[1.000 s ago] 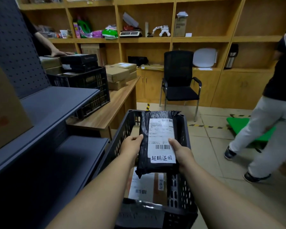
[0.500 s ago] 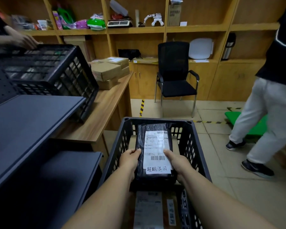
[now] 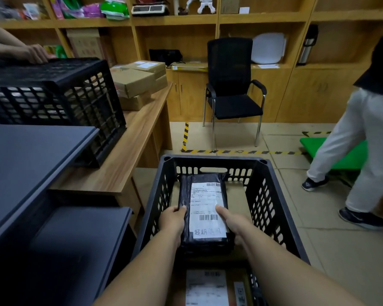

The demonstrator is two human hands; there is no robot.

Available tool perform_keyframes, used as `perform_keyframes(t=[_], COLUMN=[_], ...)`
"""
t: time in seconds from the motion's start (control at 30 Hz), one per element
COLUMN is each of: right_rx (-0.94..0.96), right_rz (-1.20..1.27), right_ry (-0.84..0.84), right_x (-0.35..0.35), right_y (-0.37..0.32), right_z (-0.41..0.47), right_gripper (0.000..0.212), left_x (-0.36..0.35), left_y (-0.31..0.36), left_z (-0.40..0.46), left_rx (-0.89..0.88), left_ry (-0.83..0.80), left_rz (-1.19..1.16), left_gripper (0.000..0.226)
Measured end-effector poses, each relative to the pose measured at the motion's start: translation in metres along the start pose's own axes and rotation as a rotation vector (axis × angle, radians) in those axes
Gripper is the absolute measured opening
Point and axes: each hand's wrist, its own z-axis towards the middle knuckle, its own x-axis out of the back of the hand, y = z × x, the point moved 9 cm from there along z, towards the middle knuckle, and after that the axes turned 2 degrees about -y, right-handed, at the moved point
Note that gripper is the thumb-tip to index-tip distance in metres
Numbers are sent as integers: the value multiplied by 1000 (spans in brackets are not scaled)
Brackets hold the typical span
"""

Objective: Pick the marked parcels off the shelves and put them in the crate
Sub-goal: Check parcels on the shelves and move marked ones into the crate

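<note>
Parcel (image 3: 205, 212), black poly mailer: likely soft, light, slippery film. Gripped at both long edges by left hand (image 3: 173, 219) and right hand (image 3: 232, 221), low inside crate (image 3: 210, 159).

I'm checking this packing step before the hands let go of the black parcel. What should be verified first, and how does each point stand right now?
1. Parcel inside the crate walls: the black parcel sits below the rim of the crate. Ok.
2. Marking visible: the white label faces up, with handwriting at its near end. Ok.
3. Grip: the left hand and right hand hold the parcel's two long sides. Ok.
4. Parcel resting on what lies under it: a brown box lies beneath, but contact is hidden. Cannot tell.
5. Fingers free to withdraw: space shows between each hand and the side walls. Ok.
6. Space for more parcels: another labelled parcel lies at the near end. Cannot tell.
</note>
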Motion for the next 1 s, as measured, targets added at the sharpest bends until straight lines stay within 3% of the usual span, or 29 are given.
perform_keyframes(t=[0.17,0.37,0.53,0.63,0.83,1.0], right_rx=[21,51,120,216,512,711], right_rz=[-16,-1,23,-164,-627,-866], right_ry=[54,28,67,223,535,606], right_x=[0,-6,-1,15,31,22], right_y=[-8,-15,-21,-36,-77,-88], right_z=[5,3,-4,-13,-50,-75], right_gripper=[31,31,22,34,36,35], left_x=[2,5,7,9,5,0], left_y=[6,6,21,38,77,90], left_z=[9,15,9,-1,-34,-62], left_rx=[-40,-51,-136,-252,-576,-713], left_ry=[36,62,67,98,185,297], left_rz=[83,153,379,516,891,1177], left_gripper=[34,29,33,32,25,32])
